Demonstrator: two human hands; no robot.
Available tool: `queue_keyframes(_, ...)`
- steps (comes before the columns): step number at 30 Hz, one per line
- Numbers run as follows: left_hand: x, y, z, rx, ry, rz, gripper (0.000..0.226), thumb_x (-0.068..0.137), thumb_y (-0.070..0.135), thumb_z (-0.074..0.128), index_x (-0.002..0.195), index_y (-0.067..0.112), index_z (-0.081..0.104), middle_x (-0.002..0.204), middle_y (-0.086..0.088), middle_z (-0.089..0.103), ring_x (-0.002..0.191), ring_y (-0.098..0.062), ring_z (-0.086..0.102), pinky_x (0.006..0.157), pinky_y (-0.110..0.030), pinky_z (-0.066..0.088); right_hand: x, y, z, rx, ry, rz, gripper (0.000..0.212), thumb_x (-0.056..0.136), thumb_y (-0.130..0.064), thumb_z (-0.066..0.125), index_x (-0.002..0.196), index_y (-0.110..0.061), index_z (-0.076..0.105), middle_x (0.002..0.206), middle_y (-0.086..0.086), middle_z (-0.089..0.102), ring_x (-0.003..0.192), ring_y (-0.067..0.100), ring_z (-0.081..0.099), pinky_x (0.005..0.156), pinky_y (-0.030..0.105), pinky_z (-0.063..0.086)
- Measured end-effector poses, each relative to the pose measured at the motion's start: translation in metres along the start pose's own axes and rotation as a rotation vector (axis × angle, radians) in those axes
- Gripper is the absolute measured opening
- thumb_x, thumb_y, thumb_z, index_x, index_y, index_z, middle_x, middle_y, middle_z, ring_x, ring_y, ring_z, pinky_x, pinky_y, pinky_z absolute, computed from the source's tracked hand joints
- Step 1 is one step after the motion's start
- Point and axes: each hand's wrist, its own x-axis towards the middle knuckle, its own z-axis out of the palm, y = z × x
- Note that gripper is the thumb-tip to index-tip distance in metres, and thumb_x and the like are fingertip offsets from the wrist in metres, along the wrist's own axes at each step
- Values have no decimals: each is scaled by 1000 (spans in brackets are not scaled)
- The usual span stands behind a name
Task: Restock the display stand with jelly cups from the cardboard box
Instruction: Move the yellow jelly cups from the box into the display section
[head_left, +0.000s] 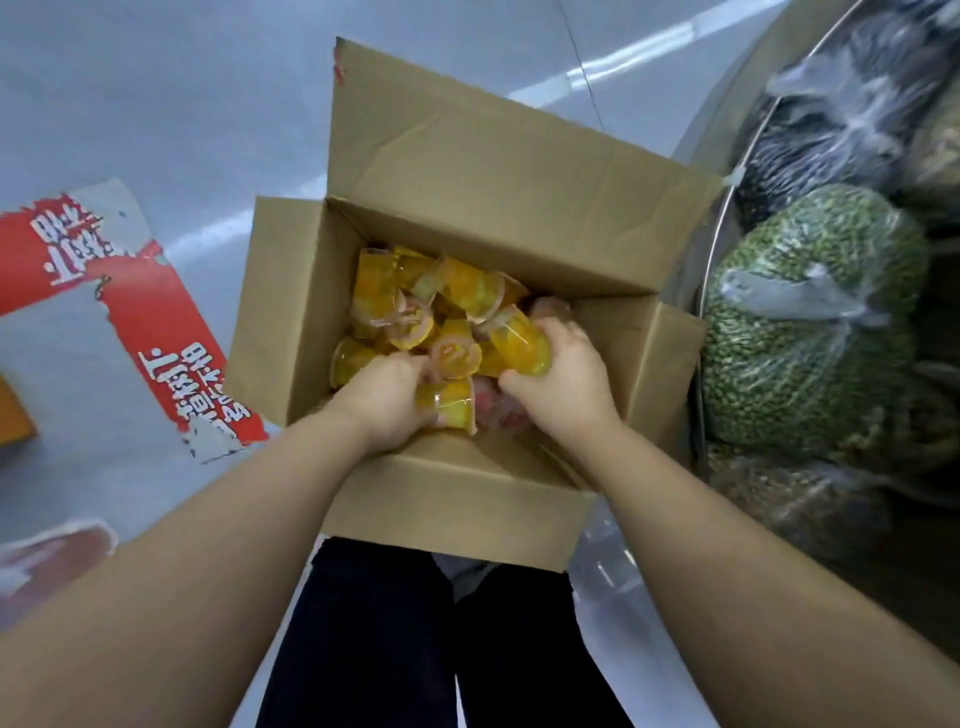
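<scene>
Both hands, left hand (387, 397) and right hand (563, 379), grip jelly cups (415, 306) inside the cardboard box (462, 499); cups appear light, slick, crushable: grasp around sidewalls.

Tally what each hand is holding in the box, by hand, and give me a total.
Left hand: 1 jelly cup, yellow
Right hand: 1 jelly cup, yellow
Total: 2 cups gripped. Others may be hidden under the fingers. The loose cups left in the cardboard box overlap too much to count.
</scene>
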Motion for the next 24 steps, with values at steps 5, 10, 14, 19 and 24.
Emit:
queue_keyframes(5,-86,23,-32,-740,127,-158,30,84,28,66,108,22,49,119,-6,56,105,-16,56,88,-32,47,-85,-42,-51,466,96,205,52,63,-37,79,99,-28,43,94,-3,62,87,17,60,74,31,49)
queue_keyframes(10,-194,97,-112,-1100,273,-17,57,70,16,78,121,17,51,117,-1,63,108,-13,59,86,-22,46,-173,-115,-141,621,239,66,38,70,-17,77,90,-33,49,83,-7,58,77,11,56,70,23,46)
queue_keyframes(14,-274,169,-186,-980,284,254,48,65,8,73,108,24,57,94,15,71,89,1,64,76,-14,49,-248,-174,-233,628,339,-140,52,66,-25,72,106,-48,50,104,-11,53,102,3,52,88,13,39)
queue_keyframes(19,-362,264,-246,-869,251,569,45,60,12,61,101,26,49,74,29,65,66,12,58,57,-5,45,-339,-203,-327,704,491,-236,63,61,-17,67,113,-44,44,105,-20,56,96,-1,57,83,13,44)
queue_keyframes(24,-427,361,-253,-734,183,905,46,64,9,69,101,27,48,88,28,63,80,11,58,72,-4,42,-427,-192,-402,742,702,-274,57,61,-17,70,107,-43,49,100,-15,61,91,4,61,75,14,46)
